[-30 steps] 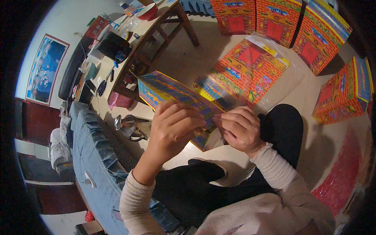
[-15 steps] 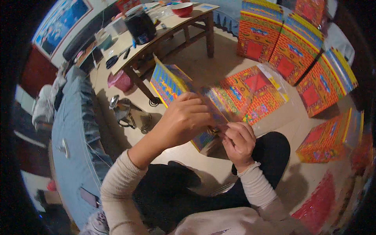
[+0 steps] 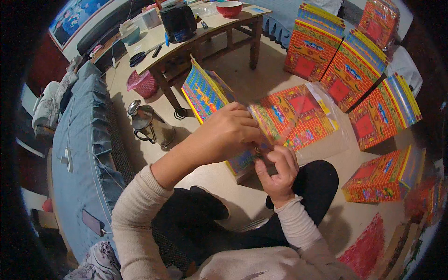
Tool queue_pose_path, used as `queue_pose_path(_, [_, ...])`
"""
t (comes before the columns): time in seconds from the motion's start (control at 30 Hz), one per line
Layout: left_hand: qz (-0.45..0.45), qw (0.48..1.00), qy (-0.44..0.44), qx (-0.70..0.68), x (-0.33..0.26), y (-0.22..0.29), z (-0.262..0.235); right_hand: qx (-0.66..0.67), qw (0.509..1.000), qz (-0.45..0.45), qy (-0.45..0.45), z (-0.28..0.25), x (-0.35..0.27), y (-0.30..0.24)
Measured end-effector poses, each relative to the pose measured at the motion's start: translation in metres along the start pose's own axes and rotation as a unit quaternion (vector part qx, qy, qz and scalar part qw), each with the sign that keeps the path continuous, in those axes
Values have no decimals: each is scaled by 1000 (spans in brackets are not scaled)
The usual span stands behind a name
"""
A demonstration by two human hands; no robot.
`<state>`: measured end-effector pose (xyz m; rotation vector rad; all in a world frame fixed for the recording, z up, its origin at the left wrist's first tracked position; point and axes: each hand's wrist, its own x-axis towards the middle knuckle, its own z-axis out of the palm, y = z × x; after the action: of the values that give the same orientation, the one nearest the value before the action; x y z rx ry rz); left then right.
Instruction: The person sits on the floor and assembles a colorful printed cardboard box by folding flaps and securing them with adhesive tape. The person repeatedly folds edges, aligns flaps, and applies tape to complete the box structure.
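- On my feed, left hand (image 3: 233, 129) and right hand (image 3: 280, 176) pinch the blue-yellow carton (image 3: 204, 95) over the floor (image 3: 210, 175).
- Red bowl (image 3: 229, 10) near table's (image 3: 219, 27) right corner; contents I can't make out.

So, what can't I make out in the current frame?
Head view: whether the left hand and right hand grip the blue-patterned carton; they themselves cover the contact.
Head view: top of the wall picture, cut off by the upper edge.
Head view: near end of the flat brick-patterned carton, hidden behind the left hand.

Tilted, folded, blue-and-yellow patterned card (image 3: 201, 94)
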<state>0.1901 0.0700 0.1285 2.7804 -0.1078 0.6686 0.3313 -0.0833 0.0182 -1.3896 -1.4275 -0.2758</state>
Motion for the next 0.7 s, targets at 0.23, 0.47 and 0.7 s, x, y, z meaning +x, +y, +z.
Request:
queue_pose_path(0.23, [-10,995,-72,64,18,7,-7,19,1000,21,3,0,-2,-5])
queue_pose_path(0.47, [-33,991,-104,75,16,10,-7,149,978,119,83,1,-14,2])
queue_pose_path(0.7, [-39,989,-128,60,26,13,-5,207,955,201,68,-3,-26,4])
